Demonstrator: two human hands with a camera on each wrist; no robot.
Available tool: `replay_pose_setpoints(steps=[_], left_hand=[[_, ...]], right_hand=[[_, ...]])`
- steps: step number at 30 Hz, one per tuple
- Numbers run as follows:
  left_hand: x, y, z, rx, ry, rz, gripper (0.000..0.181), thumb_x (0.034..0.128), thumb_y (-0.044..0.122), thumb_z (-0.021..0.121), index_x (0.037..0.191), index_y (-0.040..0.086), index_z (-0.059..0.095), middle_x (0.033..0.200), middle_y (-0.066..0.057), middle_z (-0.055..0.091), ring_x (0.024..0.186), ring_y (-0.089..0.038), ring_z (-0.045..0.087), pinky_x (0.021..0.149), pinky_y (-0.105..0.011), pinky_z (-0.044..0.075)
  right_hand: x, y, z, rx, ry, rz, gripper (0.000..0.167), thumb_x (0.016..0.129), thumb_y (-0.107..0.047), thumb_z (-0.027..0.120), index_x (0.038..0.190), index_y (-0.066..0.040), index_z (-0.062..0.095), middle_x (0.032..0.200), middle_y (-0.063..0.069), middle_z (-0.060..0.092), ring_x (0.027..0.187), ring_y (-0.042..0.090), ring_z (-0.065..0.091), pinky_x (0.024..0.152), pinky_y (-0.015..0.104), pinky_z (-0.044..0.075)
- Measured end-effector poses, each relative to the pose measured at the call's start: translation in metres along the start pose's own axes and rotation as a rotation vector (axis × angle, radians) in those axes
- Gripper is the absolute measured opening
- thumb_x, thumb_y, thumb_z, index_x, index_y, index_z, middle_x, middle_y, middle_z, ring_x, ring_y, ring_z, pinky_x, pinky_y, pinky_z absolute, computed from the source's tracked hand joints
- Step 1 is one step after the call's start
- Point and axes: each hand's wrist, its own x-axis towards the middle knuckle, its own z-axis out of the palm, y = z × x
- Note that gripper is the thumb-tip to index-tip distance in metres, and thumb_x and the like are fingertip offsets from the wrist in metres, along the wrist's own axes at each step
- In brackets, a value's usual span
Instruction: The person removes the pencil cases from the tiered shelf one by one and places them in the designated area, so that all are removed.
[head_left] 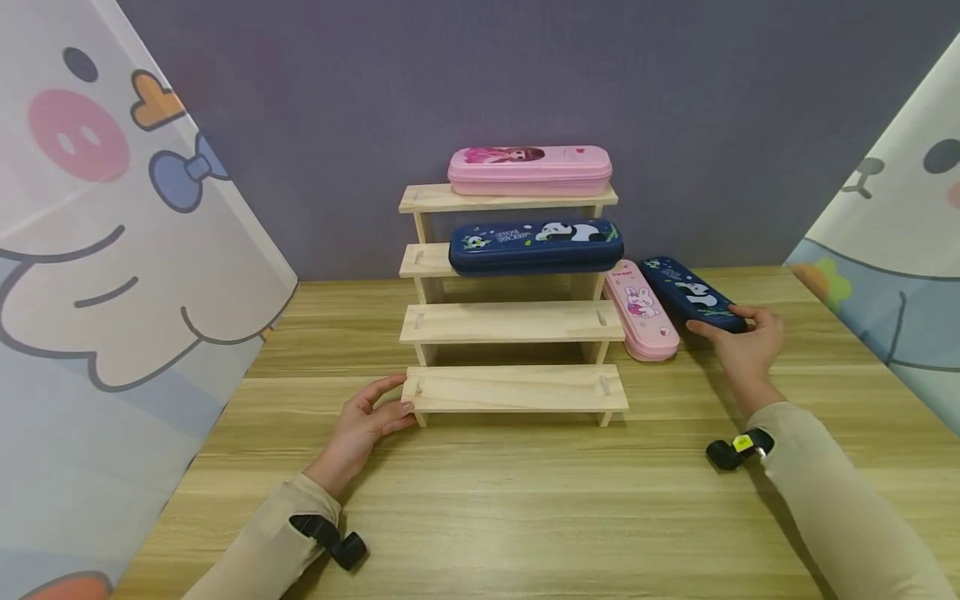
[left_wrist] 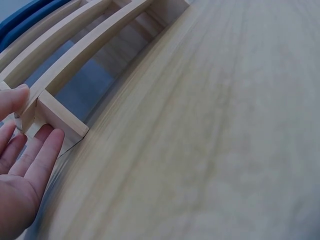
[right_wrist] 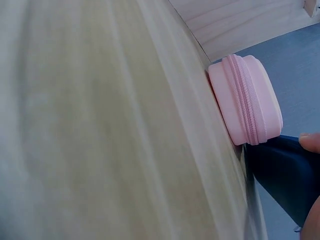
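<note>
A wooden stepped rack (head_left: 513,389) stands mid-table. My left hand (head_left: 365,423) is at the left end of its lowest step, thumb and fingers against the wood; the left wrist view shows the hand (left_wrist: 25,170) by the rack's leg (left_wrist: 62,116). My right hand (head_left: 746,343) grips the near end of a navy panda case (head_left: 686,292) between thumb and fingers, right of the rack. Beside it lies a pink rabbit case (head_left: 642,312). In the right wrist view the navy case (right_wrist: 285,172) is partly behind the pink case (right_wrist: 247,100).
A pink case with a doll picture (head_left: 529,171) lies on the top step, another navy panda case (head_left: 536,247) on the step below. Behind stands a grey wall (head_left: 525,75); cartoon-printed panels (head_left: 135,250) flank the wooden table (head_left: 517,517).
</note>
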Motion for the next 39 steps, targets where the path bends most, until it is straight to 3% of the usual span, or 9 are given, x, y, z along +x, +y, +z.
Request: replay_pose_setpoints(steps=[5, 9, 11, 16, 26, 33, 39], left_hand=[[0.0, 0.0, 0.0, -0.001, -0.002, 0.005, 0.055, 0.0933, -0.008, 0.06, 0.144, -0.012, 0.039, 0.137, -0.027, 0.042, 0.094, -0.015, 0.068, 0.088, -0.033, 0.059], [0.0, -0.001, 0.001, -0.002, -0.005, 0.009, 0.055, 0.093, -0.008, 0.06, 0.143, -0.013, 0.039, 0.136, -0.028, 0.043, 0.094, -0.015, 0.068, 0.087, -0.033, 0.059], [0.0, -0.001, 0.001, -0.005, -0.004, 0.009, 0.055, 0.0929, -0.008, 0.06, 0.143, -0.013, 0.039, 0.136, -0.028, 0.043, 0.094, -0.015, 0.068, 0.087, -0.033, 0.059], [0.0, -0.001, 0.0, -0.006, -0.004, 0.007, 0.055, 0.0928, -0.009, 0.06, 0.143, -0.013, 0.039, 0.136, -0.027, 0.042, 0.094, -0.015, 0.068, 0.087, -0.033, 0.059], [0.0, 0.0, 0.0, -0.009, -0.003, 0.006, 0.055, 0.0927, -0.009, 0.06, 0.144, -0.013, 0.038, 0.138, -0.027, 0.041, 0.095, -0.015, 0.068, 0.088, -0.033, 0.059], [0.0, 0.0, 0.0, -0.006, -0.007, 0.003, 0.056, 0.093, -0.009, 0.06, 0.144, -0.013, 0.038, 0.139, -0.027, 0.04, 0.096, -0.015, 0.068, 0.088, -0.033, 0.059], [0.0, -0.001, 0.0, -0.015, -0.004, 0.001, 0.056, 0.0928, -0.01, 0.059, 0.144, -0.013, 0.038, 0.139, -0.027, 0.04, 0.095, -0.015, 0.068, 0.088, -0.033, 0.059]], right_hand=[[-0.001, -0.001, -0.002, -0.078, -0.056, -0.003, 0.042, 0.07, -0.017, 0.091, 0.097, -0.018, 0.06, 0.104, -0.013, 0.036, 0.125, 0.027, 0.036, 0.107, 0.031, 0.034], [-0.002, -0.001, -0.003, -0.165, -0.123, -0.028, 0.058, 0.073, -0.021, 0.089, 0.114, 0.003, 0.056, 0.115, 0.005, 0.04, 0.123, 0.032, 0.034, 0.105, 0.04, 0.033], [-0.002, -0.002, -0.003, -0.189, -0.161, -0.039, 0.066, 0.075, -0.022, 0.087, 0.122, 0.008, 0.052, 0.123, 0.016, 0.039, 0.124, 0.035, 0.032, 0.106, 0.044, 0.032], [-0.002, -0.001, -0.003, -0.22, -0.232, -0.045, 0.069, 0.077, -0.023, 0.086, 0.125, 0.01, 0.048, 0.136, 0.027, 0.033, 0.127, 0.039, 0.029, 0.108, 0.049, 0.031], [0.0, 0.0, -0.005, -0.243, -0.271, -0.055, 0.066, 0.077, -0.025, 0.085, 0.12, 0.01, 0.05, 0.129, 0.025, 0.038, 0.123, 0.039, 0.032, 0.102, 0.048, 0.033], [0.002, -0.001, -0.007, -0.289, -0.334, -0.037, 0.065, 0.08, -0.028, 0.083, 0.12, 0.01, 0.048, 0.119, 0.022, 0.048, 0.109, 0.033, 0.041, 0.084, 0.035, 0.035], [0.006, 0.002, -0.012, -0.276, -0.409, -0.032, 0.072, 0.082, -0.027, 0.082, 0.127, 0.012, 0.042, 0.12, 0.026, 0.044, 0.106, 0.036, 0.04, 0.076, 0.03, 0.034]])
